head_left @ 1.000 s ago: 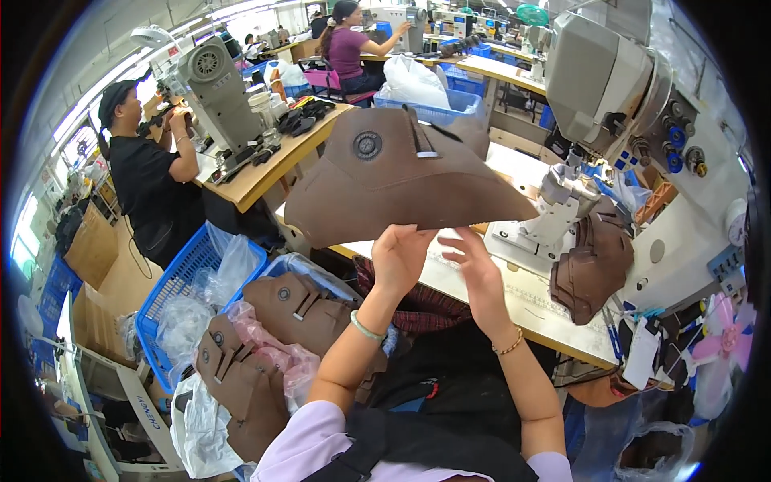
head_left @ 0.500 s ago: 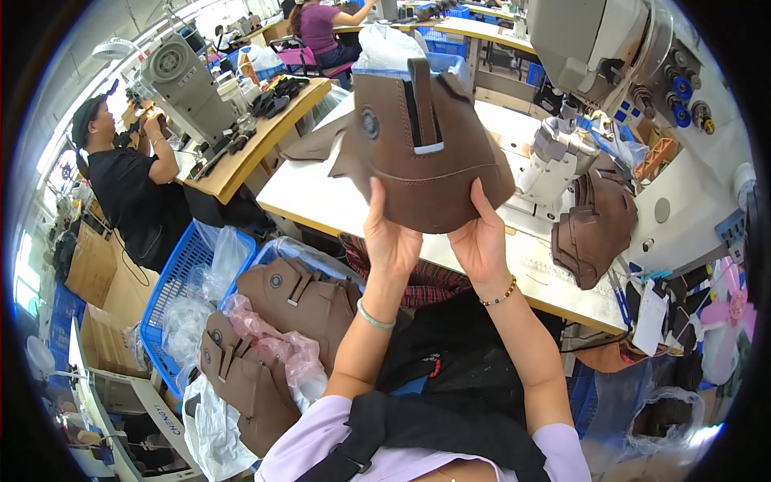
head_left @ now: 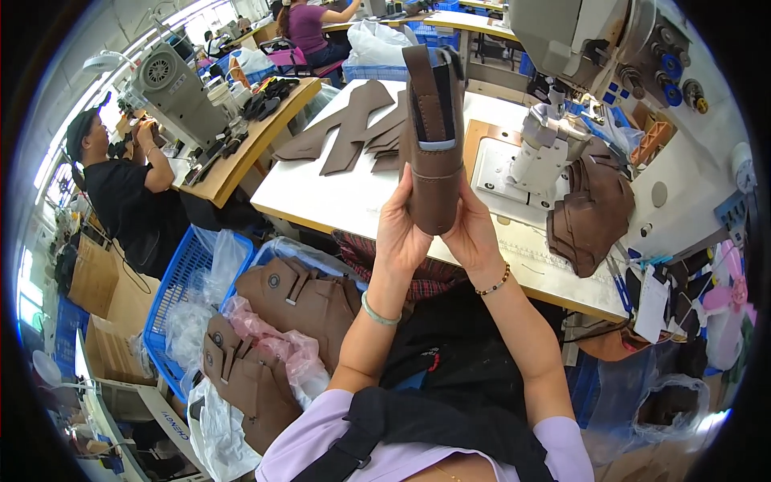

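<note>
In front of me, above the white worktable (head_left: 313, 189), I hold up a brown leather boot upper (head_left: 437, 193). It is folded narrow and seen edge-on, with a pull loop at its top and a dark inset below that. My left hand (head_left: 401, 229) grips its lower left side, and my right hand (head_left: 474, 233) closes on the lower right side. The fingers behind the leather are partly hidden. Beyond it on the table lie flat brown leather pieces (head_left: 353, 136). A stack of brown uppers (head_left: 590, 213) rests at the right.
A sewing machine (head_left: 540, 157) stands on the table's right side, with scissors (head_left: 618, 285) near the front edge. At lower left, more brown uppers (head_left: 309, 305) lie by pink plastic (head_left: 281, 345) and a blue basket (head_left: 165, 313). A co-worker (head_left: 120, 177) sits at another machine.
The boot upper was spread wide with its side facing me. Now it is turned and squeezed narrow, and my hands are closer together. More of the table shows behind it.
</note>
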Action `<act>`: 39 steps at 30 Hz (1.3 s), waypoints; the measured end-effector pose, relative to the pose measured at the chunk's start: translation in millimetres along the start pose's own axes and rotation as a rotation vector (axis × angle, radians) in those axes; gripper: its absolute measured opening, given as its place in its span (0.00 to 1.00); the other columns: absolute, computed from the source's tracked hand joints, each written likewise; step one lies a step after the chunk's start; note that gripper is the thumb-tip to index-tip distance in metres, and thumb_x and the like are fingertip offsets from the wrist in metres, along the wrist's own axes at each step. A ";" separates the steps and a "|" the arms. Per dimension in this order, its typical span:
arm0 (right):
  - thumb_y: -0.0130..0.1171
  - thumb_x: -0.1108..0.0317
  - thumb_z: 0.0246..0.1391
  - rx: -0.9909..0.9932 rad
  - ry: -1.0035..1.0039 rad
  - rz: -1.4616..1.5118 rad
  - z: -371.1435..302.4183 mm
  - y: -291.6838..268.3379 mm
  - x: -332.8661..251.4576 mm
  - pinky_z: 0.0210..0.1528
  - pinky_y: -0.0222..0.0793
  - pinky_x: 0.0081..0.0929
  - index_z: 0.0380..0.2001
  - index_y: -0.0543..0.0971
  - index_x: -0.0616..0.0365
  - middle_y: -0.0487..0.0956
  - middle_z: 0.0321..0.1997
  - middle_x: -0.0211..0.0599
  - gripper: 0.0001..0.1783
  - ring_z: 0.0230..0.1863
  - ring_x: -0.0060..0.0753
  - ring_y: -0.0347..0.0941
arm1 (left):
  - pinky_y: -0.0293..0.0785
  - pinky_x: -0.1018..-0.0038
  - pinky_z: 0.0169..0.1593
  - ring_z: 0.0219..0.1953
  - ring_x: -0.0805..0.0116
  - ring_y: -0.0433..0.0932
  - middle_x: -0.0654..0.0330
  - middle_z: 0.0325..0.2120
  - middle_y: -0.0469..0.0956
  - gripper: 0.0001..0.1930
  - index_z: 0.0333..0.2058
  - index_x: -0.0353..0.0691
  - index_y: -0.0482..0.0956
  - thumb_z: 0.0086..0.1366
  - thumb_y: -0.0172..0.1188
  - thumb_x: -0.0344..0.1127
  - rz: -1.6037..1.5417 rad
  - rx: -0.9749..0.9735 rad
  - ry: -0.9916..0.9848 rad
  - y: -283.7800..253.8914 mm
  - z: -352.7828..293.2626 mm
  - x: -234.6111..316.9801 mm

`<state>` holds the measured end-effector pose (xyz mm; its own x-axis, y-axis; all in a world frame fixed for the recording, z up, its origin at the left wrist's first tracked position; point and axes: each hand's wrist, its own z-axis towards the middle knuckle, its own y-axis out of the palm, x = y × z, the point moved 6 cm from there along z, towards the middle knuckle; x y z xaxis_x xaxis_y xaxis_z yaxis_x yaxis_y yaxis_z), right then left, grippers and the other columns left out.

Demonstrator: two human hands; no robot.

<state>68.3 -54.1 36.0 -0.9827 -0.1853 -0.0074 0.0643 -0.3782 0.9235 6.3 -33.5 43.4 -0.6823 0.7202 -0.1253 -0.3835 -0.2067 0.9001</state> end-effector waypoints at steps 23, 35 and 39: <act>0.44 0.68 0.65 0.040 0.115 -0.037 3.4 -1.9 7.6 0.45 0.81 0.23 0.51 0.68 0.65 0.77 0.47 0.45 0.15 0.46 0.34 0.78 | 0.80 0.55 0.49 0.47 0.45 0.76 0.35 0.45 0.71 0.16 0.48 0.20 0.63 0.70 0.41 0.30 -0.060 0.084 -0.040 -2.1 0.6 4.2; 0.43 0.69 0.65 0.054 0.095 0.020 3.0 -9.6 4.1 0.44 0.82 0.25 0.50 0.67 0.69 0.75 0.48 0.51 0.16 0.46 0.38 0.77 | 0.80 0.55 0.49 0.47 0.46 0.76 0.35 0.45 0.72 0.16 0.48 0.20 0.64 0.70 0.40 0.31 -0.048 0.074 -0.057 -1.7 1.7 1.5; 0.41 0.68 0.66 0.081 0.047 0.031 1.5 -10.9 1.2 0.44 0.82 0.28 0.50 0.65 0.72 0.74 0.49 0.56 0.17 0.47 0.43 0.77 | 0.79 0.55 0.50 0.47 0.46 0.76 0.36 0.45 0.72 0.16 0.48 0.20 0.64 0.70 0.40 0.31 -0.052 0.067 -0.075 -1.3 2.5 -1.5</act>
<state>66.1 -48.8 26.5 -0.9710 -0.2388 0.0056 0.0788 -0.2978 0.9514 9.4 -32.7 43.5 -0.6129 0.7771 -0.1431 -0.3732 -0.1251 0.9193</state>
